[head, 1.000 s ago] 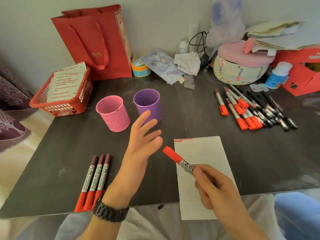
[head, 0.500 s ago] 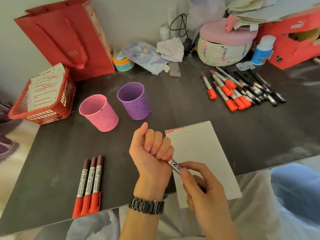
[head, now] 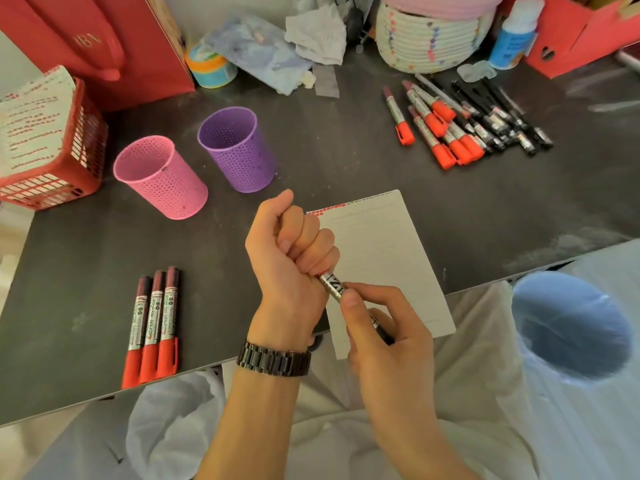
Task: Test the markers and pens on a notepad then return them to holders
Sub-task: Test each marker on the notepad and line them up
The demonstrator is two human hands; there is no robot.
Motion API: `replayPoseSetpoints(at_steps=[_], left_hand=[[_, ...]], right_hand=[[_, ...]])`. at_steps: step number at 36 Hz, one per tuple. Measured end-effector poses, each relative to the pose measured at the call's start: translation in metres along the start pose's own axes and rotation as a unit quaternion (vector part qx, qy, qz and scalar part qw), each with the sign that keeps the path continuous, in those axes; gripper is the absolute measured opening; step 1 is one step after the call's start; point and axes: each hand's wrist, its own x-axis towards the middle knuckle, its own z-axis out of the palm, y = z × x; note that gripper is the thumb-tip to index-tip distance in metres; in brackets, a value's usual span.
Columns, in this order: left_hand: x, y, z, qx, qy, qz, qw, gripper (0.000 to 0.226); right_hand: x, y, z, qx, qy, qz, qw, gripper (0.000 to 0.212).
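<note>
1. One red basket (head: 83, 147) stands at the far left of the counter (head: 346, 168), holding a stack of printed sheets (head: 31, 116). One red paper bag (head: 104, 46) stands behind it.
2. We count three markers (head: 152, 320) lying side by side near the counter's front edge, touching one another, red caps toward us.
3. Two holders stand upright behind them. The pink holder (head: 162, 181) is on the left and the purple holder (head: 239, 150) just beside it on the right. We see nothing inside either one.
4. One left hand (head: 289, 251), with a dark wristwatch (head: 273, 359) on its wrist, is clenched in a fist round the cap end of a marker (head: 333, 288). Only a sliver of red shows below the fingers.
5. That one marker is held in the air over the near left part of the notepad (head: 377, 244), tilted, with its silver barrel showing between the two hands.
6. One right hand (head: 384, 337) pinches the barrel between thumb and fingers, just below the fist.
7. One notepad lies flat on the counter, its near end overhanging the front edge.
8. One pile of markers and pens (head: 464, 126) lies at the far right. We count at least five red caps there, but the black pens overlap too much to count.
</note>
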Motion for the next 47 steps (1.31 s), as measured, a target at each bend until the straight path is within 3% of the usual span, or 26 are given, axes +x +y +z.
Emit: replayPoseSetpoints(at_steps=[10, 16, 20, 22, 26, 31, 34, 38, 42, 47], left_hand=[[-0.005, -0.001, 0.000, -0.007, -0.010, 0.007, 1.000, 0.054], [-0.006, 0.010, -0.013, -0.014, 0.009, 0.033, 0.999, 0.054], [-0.009, 0.018, -0.025, 0.090, 0.035, 0.085, 0.992, 0.052], [-0.015, 0.020, -0.033, 0.186, 0.037, 0.111, 0.975, 0.044], [-0.032, 0.021, -0.058, 0.383, 0.049, 0.148, 0.910, 0.031], [-0.054, 0.025, -0.083, 0.409, 0.095, 0.124, 0.899, 0.026], [-0.069, 0.028, -0.096, 0.427, 0.105, 0.140, 0.887, 0.023], [-0.087, 0.028, -0.112, 0.480, 0.142, 0.181, 0.847, 0.023], [-0.101, 0.036, -0.128, 0.489, 0.180, 0.183, 0.834, 0.028], [-0.112, 0.064, -0.147, 0.573, 0.185, 0.190, 0.776, 0.021]], right_hand=[[-0.005, 0.000, 0.002, 0.013, 0.008, -0.012, 1.000, 0.023], [0.007, -0.004, 0.000, -0.032, -0.072, -0.017, 0.997, 0.020], [0.020, -0.012, -0.002, -0.077, -0.128, -0.033, 0.988, 0.015], [0.027, -0.018, -0.003, -0.100, -0.148, -0.042, 0.983, 0.016], [0.045, -0.029, -0.006, -0.180, -0.189, -0.069, 0.963, 0.026], [0.073, -0.036, 0.000, -0.255, -0.249, -0.047, 0.933, 0.013], [0.083, -0.038, 0.015, -0.243, -0.250, -0.043, 0.936, 0.028], [0.087, -0.031, 0.043, -0.176, -0.252, -0.045, 0.950, 0.024], [0.080, -0.018, 0.075, -0.169, -0.285, -0.056, 0.942, 0.048], [0.083, -0.002, 0.109, -0.206, -0.328, -0.080, 0.919, 0.044]])
